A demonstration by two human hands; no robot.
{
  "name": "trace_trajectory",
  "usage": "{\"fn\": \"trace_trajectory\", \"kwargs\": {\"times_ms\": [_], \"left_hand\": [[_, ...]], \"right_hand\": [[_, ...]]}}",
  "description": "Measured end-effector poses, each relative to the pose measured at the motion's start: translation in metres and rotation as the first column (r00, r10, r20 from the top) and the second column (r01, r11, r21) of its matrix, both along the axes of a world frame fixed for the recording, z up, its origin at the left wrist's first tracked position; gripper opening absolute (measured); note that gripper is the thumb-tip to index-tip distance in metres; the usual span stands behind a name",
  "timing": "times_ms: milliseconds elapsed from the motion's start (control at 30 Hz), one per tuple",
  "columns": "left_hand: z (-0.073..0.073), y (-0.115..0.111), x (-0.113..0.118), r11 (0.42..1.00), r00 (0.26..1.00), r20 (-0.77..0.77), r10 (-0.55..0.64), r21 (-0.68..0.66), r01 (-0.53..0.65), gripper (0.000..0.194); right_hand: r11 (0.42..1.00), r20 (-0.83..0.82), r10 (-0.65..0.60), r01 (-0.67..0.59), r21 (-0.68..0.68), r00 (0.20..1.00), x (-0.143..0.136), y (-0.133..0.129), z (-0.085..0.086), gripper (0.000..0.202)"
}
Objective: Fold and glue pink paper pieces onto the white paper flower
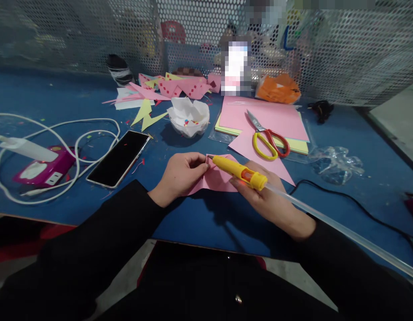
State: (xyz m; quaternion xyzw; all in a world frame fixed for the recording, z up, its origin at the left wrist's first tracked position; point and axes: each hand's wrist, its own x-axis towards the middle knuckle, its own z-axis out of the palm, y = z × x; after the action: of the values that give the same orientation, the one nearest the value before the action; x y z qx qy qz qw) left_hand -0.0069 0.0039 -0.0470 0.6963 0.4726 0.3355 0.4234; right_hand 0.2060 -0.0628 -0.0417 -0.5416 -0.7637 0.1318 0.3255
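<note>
My left hand (184, 174) pinches the left edge of a pink sheet of paper (221, 178) between thumb and forefinger. A yellow hot glue gun (231, 167) is in my right hand (264, 196), its dark nozzle pointing left at the paper beside my left fingertips. I cannot tell whether the nozzle touches the paper. From the back of the glue gun a long translucent glue stick (326, 220) runs down to the right. The paper is bent and partly raised above the blue table.
Scissors (268, 140) with red and yellow handles lie on pink and yellow paper sheets (259, 116). A white paper-lined bowl (189, 118) holds scraps. Left are a phone (119, 158), a purple power socket (46, 167) and a white cable. A black cord (353, 203) crosses the right side.
</note>
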Motion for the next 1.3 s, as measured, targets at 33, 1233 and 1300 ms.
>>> {"fn": "trace_trajectory", "kwargs": {"times_ms": [33,1233,1300], "left_hand": [[-0.0004,0.0001,-0.0001,1.0,1.0,0.0,-0.001,0.002,0.001,0.02],[-0.0018,0.0009,-0.0007,1.0,1.0,0.007,0.003,0.003,-0.003,0.017],[-0.0022,0.0008,-0.0007,1.0,1.0,0.007,0.002,0.002,-0.002,0.017]], "right_hand": [[1.0,0.002,0.0,0.0,0.001,1.0,0.0001,-0.0001,-0.0002,0.028],[1.0,0.035,-0.029,0.029,-0.002,0.999,0.0008,-0.0018,-0.0007,0.032],[1.0,0.034,-0.03,0.03,0.001,0.999,0.0006,-0.0019,-0.0009,0.032]]}}
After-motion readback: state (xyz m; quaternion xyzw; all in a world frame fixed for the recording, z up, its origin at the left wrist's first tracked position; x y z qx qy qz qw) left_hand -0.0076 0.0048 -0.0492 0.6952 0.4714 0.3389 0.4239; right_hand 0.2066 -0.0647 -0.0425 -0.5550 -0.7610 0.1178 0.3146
